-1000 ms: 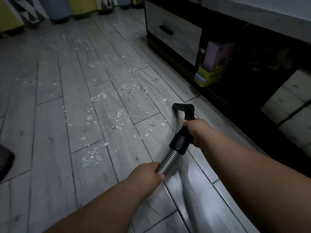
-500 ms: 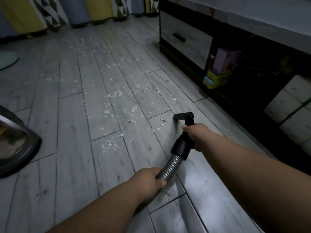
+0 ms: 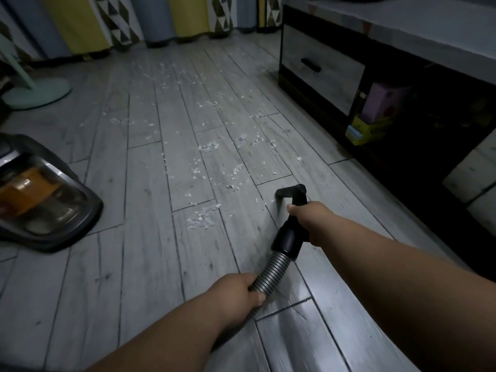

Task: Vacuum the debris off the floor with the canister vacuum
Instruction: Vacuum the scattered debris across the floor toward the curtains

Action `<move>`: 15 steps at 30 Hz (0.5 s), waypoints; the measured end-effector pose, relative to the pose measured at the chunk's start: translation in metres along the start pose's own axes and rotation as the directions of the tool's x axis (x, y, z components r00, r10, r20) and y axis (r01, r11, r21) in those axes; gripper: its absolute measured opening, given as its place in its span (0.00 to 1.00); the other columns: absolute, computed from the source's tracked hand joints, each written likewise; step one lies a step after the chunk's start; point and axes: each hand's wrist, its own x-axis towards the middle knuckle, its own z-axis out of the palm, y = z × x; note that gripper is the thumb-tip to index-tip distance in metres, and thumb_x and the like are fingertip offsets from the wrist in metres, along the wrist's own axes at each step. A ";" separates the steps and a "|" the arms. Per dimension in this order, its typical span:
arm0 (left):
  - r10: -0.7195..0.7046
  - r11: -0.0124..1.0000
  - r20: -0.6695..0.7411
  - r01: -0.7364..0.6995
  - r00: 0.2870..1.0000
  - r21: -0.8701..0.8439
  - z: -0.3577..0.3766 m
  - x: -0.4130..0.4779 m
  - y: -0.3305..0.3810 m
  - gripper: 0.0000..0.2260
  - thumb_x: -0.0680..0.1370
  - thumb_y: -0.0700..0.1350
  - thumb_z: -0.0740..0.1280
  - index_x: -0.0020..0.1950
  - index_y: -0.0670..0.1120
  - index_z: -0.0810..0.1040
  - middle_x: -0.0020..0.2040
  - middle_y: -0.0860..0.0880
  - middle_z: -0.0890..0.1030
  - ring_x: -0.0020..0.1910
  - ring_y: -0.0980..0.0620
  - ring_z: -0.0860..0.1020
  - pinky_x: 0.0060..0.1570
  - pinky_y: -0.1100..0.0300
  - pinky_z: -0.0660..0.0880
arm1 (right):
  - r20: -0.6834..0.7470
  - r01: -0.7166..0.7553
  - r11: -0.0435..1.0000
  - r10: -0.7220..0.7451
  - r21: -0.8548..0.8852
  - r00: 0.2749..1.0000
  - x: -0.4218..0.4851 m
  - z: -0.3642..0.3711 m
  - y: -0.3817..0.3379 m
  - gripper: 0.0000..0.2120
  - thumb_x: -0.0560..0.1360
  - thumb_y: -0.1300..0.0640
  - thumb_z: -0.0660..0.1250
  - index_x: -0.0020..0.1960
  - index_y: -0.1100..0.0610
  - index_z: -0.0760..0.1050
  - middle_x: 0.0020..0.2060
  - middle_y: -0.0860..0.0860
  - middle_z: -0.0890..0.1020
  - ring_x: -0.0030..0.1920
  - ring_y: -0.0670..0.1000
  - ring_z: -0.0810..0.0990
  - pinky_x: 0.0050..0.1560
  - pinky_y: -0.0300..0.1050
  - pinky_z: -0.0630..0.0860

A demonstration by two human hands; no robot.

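Two grips on this thing. The black plastic curved vacuum handle (image 3: 291, 213) and the ribbed silver-grey hose (image 3: 271, 272) form one line. It runs from near bottom-centre up and away, leaning a bit right. The hooked tip at the far end bends left, toward the scattered white flaky debris (image 3: 201, 220). The whole lot is held low over the pale grey wood-plank floor (image 3: 150, 264), just right of the mess. Can't tell if the tip actually touches the planks.

Versus half a second back, the view has swung left. The dark grey canister vacuum with a clear orange-tinted bin (image 3: 45, 194) shows a lot more at the left edge, and a mint-green round fan base (image 3: 37, 92) is in shot now. Both holds look the same as before.

The right grip (image 3: 308, 224) is wrapped around the black handle just below the hook, thumb on the upper side. Its forearm stretches in straight from the lower right. The left grip (image 3: 236, 291) is curled tight around the hose closer to the body, knuckles up, forearm coming from the bottom. A dark cabinet with a grey drawer (image 3: 319, 65) runs along the right.
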 end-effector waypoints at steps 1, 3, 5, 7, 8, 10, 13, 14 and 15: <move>0.000 1.000 -0.003 0.000 1.000 0.005 0.000 -0.002 -0.002 0.14 0.78 0.49 0.65 0.63 0.53 0.76 0.55 0.53 0.79 0.52 0.55 0.76 0.50 0.68 0.70 | 0.003 0.001 1.000 -0.001 -0.005 1.000 -0.001 0.002 0.001 0.19 0.78 0.54 0.67 0.64 0.62 0.69 0.55 0.63 0.78 0.53 0.63 0.80 0.56 0.61 0.78; 0.004 1.000 -0.001 -0.004 1.000 0.008 0.001 -0.006 -0.006 0.15 0.78 0.49 0.65 0.64 0.53 0.75 0.56 0.53 0.79 0.52 0.56 0.76 0.48 0.68 0.69 | 0.008 0.004 1.000 -0.004 -0.020 1.000 -0.005 0.005 0.003 0.19 0.78 0.54 0.66 0.64 0.62 0.69 0.55 0.63 0.78 0.52 0.63 0.81 0.55 0.60 0.78; 0.004 1.000 -0.003 -0.004 1.000 0.003 0.004 -0.010 -0.008 0.15 0.78 0.50 0.64 0.64 0.53 0.75 0.55 0.53 0.78 0.51 0.56 0.76 0.46 0.68 0.69 | 0.013 0.010 1.000 -0.010 -0.015 1.000 -0.009 0.006 0.005 0.19 0.78 0.55 0.66 0.64 0.62 0.69 0.55 0.63 0.78 0.52 0.63 0.81 0.56 0.60 0.78; 0.001 1.000 -0.016 -0.001 1.000 0.001 0.006 -0.013 -0.009 0.14 0.78 0.50 0.65 0.63 0.54 0.75 0.52 0.55 0.78 0.50 0.57 0.75 0.42 0.69 0.68 | 0.018 0.015 1.000 -0.014 -0.022 1.000 -0.012 0.007 0.007 0.19 0.78 0.55 0.67 0.64 0.63 0.69 0.56 0.63 0.77 0.53 0.64 0.80 0.56 0.61 0.78; 0.001 1.000 -0.022 -0.001 1.000 0.001 0.007 -0.014 -0.010 0.14 0.78 0.50 0.65 0.63 0.54 0.76 0.51 0.55 0.77 0.49 0.57 0.75 0.41 0.70 0.68 | 0.017 0.016 1.000 -0.016 -0.024 1.000 -0.013 0.008 0.007 0.19 0.78 0.55 0.67 0.65 0.63 0.68 0.56 0.64 0.77 0.53 0.64 0.80 0.56 0.61 0.78; -0.003 1.000 -0.027 0.002 1.000 -0.006 0.008 -0.016 -0.009 0.14 0.77 0.50 0.65 0.63 0.55 0.76 0.50 0.56 0.77 0.48 0.58 0.75 0.38 0.73 0.67 | 0.016 0.014 1.000 -0.014 -0.019 1.000 -0.015 0.007 0.008 0.19 0.78 0.55 0.67 0.65 0.63 0.68 0.56 0.64 0.77 0.53 0.64 0.80 0.56 0.62 0.77; -0.010 1.000 -0.023 0.009 1.000 -0.012 0.008 -0.019 -0.010 0.15 0.78 0.50 0.65 0.65 0.56 0.75 0.51 0.56 0.77 0.49 0.58 0.75 0.41 0.70 0.68 | 0.013 0.010 1.000 -0.010 -0.020 1.000 -0.017 0.008 0.008 0.19 0.78 0.56 0.67 0.64 0.64 0.68 0.57 0.64 0.77 0.54 0.64 0.80 0.57 0.61 0.77; -0.012 1.000 -0.022 0.011 1.000 -0.012 0.008 -0.020 -0.010 0.16 0.78 0.50 0.64 0.65 0.56 0.74 0.52 0.56 0.77 0.50 0.58 0.75 0.44 0.69 0.68 | 0.012 0.009 1.000 -0.009 -0.018 1.000 -0.018 0.008 0.008 0.19 0.78 0.55 0.67 0.64 0.64 0.68 0.57 0.64 0.77 0.54 0.64 0.80 0.57 0.61 0.77; -0.016 1.000 -0.022 0.015 1.000 -0.013 0.009 -0.021 -0.010 0.16 0.78 0.50 0.64 0.65 0.56 0.74 0.52 0.56 0.77 0.50 0.58 0.75 0.45 0.69 0.68 | 0.014 0.010 1.000 -0.010 -0.016 1.000 -0.019 0.009 0.009 0.20 0.78 0.55 0.67 0.64 0.64 0.68 0.57 0.64 0.77 0.54 0.64 0.80 0.57 0.61 0.77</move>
